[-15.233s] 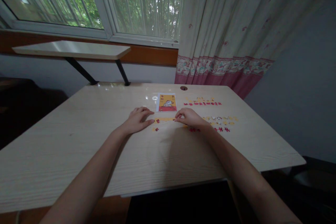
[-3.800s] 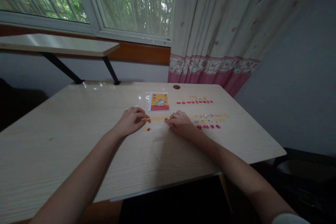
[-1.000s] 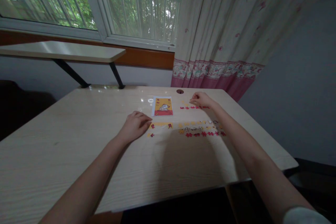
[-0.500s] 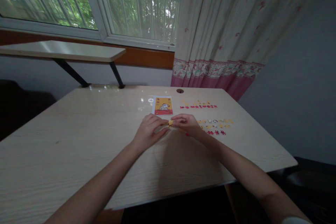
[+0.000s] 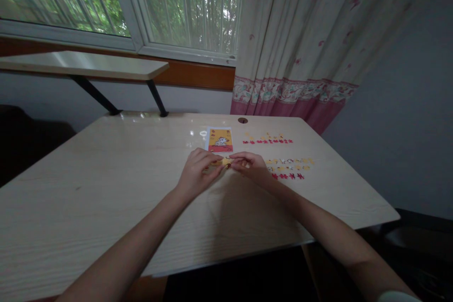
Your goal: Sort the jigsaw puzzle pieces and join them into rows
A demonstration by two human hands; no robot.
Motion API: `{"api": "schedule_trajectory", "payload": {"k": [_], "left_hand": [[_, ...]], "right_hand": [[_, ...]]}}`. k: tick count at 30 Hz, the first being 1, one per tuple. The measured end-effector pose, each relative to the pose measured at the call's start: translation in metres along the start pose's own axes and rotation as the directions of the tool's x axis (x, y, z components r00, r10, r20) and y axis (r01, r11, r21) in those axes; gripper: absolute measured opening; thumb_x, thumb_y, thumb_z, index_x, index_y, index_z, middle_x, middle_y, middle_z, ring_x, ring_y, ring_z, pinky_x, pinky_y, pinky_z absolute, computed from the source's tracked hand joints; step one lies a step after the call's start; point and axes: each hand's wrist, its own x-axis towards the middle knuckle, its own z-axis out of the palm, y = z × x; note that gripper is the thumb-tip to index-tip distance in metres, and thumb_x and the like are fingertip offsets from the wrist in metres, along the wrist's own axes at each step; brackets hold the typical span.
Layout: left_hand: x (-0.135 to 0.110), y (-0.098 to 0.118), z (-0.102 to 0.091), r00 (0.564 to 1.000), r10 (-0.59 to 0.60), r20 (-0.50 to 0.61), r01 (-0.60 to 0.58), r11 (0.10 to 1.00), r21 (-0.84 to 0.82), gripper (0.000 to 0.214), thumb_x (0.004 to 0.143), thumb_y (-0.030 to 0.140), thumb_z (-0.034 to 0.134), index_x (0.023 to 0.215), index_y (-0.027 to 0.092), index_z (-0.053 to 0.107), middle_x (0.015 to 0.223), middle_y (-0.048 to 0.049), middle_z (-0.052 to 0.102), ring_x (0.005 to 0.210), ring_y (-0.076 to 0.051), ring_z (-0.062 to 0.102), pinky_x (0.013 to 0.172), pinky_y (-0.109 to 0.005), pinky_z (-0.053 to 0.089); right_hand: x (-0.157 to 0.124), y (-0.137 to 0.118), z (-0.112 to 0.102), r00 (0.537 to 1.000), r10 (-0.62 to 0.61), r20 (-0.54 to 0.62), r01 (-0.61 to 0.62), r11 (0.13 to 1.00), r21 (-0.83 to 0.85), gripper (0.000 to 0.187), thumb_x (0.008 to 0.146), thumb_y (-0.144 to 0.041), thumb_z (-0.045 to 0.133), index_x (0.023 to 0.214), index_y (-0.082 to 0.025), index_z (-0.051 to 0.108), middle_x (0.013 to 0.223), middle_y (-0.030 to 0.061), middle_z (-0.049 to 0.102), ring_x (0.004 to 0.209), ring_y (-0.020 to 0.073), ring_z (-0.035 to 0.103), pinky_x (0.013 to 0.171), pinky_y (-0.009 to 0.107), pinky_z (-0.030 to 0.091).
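Observation:
Both hands meet over a short yellow strip of joined puzzle pieces [image 5: 221, 162] on the pale wooden table [image 5: 106, 184]. My left hand [image 5: 198, 172] rests curled on the strip's left part, fingertips pressing it. Fingers pinched, my right hand [image 5: 249, 166] holds a small yellow puzzle piece against the strip's right end. Just behind the hands lies a yellow and red reference card [image 5: 219, 139] with a small animal picture.
Loose pieces lie in rows right of the hands: yellow and white ones [image 5: 288, 164], red ones [image 5: 287, 176], and a farther red and yellow row [image 5: 268, 140]. A cable hole [image 5: 242, 120] sits near the back edge. Behind are a shelf [image 5: 85, 65] and a curtain [image 5: 304, 47].
One second ago my right hand was at the far row of pieces. It came back to the yellow strip with a piece, and my left hand slid right to meet it.

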Motion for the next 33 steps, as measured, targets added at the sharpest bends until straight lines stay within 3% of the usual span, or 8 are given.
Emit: {"api": "schedule_trajectory", "payload": {"k": [4,10,17,19,22,25,29,33], "left_hand": [[0.000,-0.001,0.000,1.000,-0.018,0.003,0.018,1.000,-0.016,0.012,0.079,0.030,0.058,0.086,0.021,0.062,0.081,-0.0042,0.065,0.079,-0.018,0.054,0.073,-0.034,0.043],[0.001,-0.001,0.002,0.998,-0.050,0.029,0.054,0.987,-0.152,0.013,0.079,0.027,0.059,0.089,0.020,0.064,0.083,-0.0051,0.067,0.080,-0.018,0.056,0.073,-0.034,0.045],[-0.004,-0.001,0.015,0.942,-0.224,0.250,0.311,0.862,-0.400,0.018,0.082,0.027,0.055,0.090,0.019,0.068,0.083,-0.0056,0.068,0.078,-0.015,0.060,0.072,-0.029,0.047],[-0.004,-0.002,0.017,0.929,-0.255,0.267,0.344,0.861,-0.374,0.019,0.081,0.028,0.056,0.091,0.019,0.068,0.084,-0.0059,0.068,0.078,-0.016,0.060,0.071,-0.029,0.047],[-0.003,-0.006,0.013,0.944,-0.247,0.220,0.300,0.919,-0.254,0.017,0.079,0.025,0.056,0.089,0.018,0.068,0.085,-0.0067,0.067,0.081,-0.017,0.058,0.075,-0.032,0.045],[-0.001,-0.011,0.005,0.951,-0.224,0.211,0.257,0.956,-0.144,0.016,0.078,0.022,0.054,0.085,0.018,0.068,0.082,-0.0070,0.067,0.081,-0.019,0.056,0.075,-0.034,0.044],[0.000,-0.014,0.002,0.955,-0.224,0.195,0.242,0.968,-0.070,0.016,0.078,0.021,0.052,0.083,0.017,0.067,0.081,-0.0072,0.067,0.081,-0.020,0.055,0.073,-0.034,0.043],[-0.001,-0.016,0.004,0.952,-0.211,0.222,0.228,0.972,-0.054,0.017,0.079,0.021,0.050,0.085,0.017,0.067,0.082,-0.0067,0.067,0.082,-0.020,0.054,0.074,-0.034,0.043]], "right_hand": [[-0.002,-0.001,-0.002,0.983,-0.178,-0.055,0.163,0.966,-0.200,0.027,0.073,-0.034,0.065,0.096,-0.020,0.067,0.080,0.0044,0.065,0.066,0.0111,0.057,0.062,0.024,0.047],[-0.002,-0.007,-0.003,0.918,-0.396,0.009,0.365,0.837,-0.408,0.024,0.077,-0.031,0.062,0.098,-0.020,0.066,0.080,0.0046,0.067,0.073,0.0127,0.059,0.070,0.026,0.047],[0.000,-0.001,-0.002,0.806,-0.591,0.036,0.516,0.672,-0.532,0.014,0.081,-0.032,0.059,0.081,-0.021,0.066,0.074,0.0023,0.068,0.070,0.0131,0.060,0.070,0.027,0.044],[0.001,0.002,-0.003,0.802,-0.595,0.048,0.511,0.642,-0.572,0.014,0.081,-0.032,0.058,0.079,-0.020,0.065,0.072,0.0020,0.068,0.069,0.0133,0.059,0.069,0.027,0.043],[0.002,0.007,-0.006,0.825,-0.556,0.098,0.490,0.620,-0.613,0.014,0.082,-0.031,0.057,0.079,-0.020,0.065,0.072,0.0021,0.068,0.070,0.0134,0.058,0.071,0.028,0.041],[0.001,0.009,-0.010,0.845,-0.461,0.272,0.526,0.619,-0.583,0.014,0.082,-0.030,0.057,0.083,-0.019,0.066,0.076,0.0022,0.067,0.073,0.0133,0.057,0.073,0.027,0.040],[-0.004,0.004,-0.012,0.784,-0.293,0.547,0.597,0.595,-0.538,0.021,0.080,-0.035,0.058,0.093,-0.021,0.066,0.088,0.0038,0.064,0.084,0.0146,0.054,0.078,0.028,0.039],[-0.009,-0.004,-0.012,0.768,-0.221,0.601,0.600,0.575,-0.556,0.022,0.085,-0.036,0.052,0.095,-0.023,0.066,0.092,0.0037,0.061,0.089,0.0148,0.050,0.080,0.028,0.037]]}}
